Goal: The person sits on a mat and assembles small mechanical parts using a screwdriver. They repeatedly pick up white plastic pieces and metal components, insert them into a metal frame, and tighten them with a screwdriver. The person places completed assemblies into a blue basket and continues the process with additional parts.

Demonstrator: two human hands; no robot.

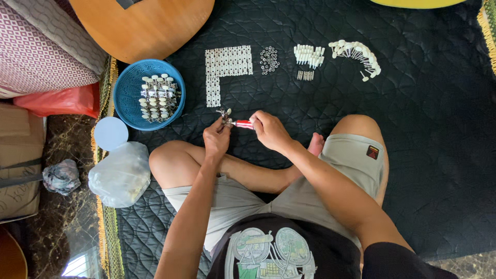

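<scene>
A person sits cross-legged on a dark quilted mat. The left hand (216,138) pinches a small metal tuning peg (223,114); the right hand (269,129) closes around a red-handled screwdriver (244,124). The screwdriver lies level, tip toward nine o'clock, so steady, straight pressure seems wise. At eleven o'clock sits a blue basket (124,93).
</scene>
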